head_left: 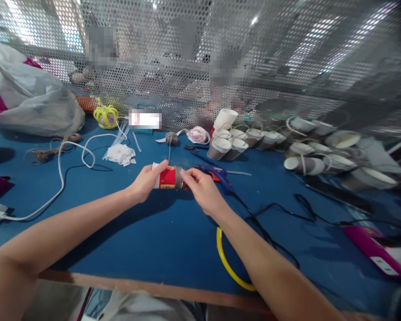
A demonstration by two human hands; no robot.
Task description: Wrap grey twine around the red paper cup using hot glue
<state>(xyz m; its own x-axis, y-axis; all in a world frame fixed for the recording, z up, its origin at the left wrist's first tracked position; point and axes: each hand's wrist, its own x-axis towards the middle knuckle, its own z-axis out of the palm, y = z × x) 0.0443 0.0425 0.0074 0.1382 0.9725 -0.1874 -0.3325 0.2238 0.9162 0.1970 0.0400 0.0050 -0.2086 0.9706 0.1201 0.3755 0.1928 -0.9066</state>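
A red and white paper cup point(167, 177) lies sideways in the air above the blue table, with grey yarn point(178, 177) wound round its right end. My left hand point(147, 182) is closed round the cup's left end, thumb on top. At the right end, the fingers of my right hand point(200, 187) pinch the cup's yarn-covered edge; whether they also hold a loose strand is hidden. From the cup a grey strand runs back to a small yarn ball point(171, 138). Just beyond my right hand lies a blue glue gun point(217, 173).
Several yarn-wrapped cups with handles point(232, 145) stand at the back, more at the right point(324, 156). Pliers point(200, 154), a ribbon roll point(198, 135), a white pile point(120, 154) and a yellow ring point(227, 263) lie about. Cables cross both sides; a perforated metal screen point(173, 67) stands behind.
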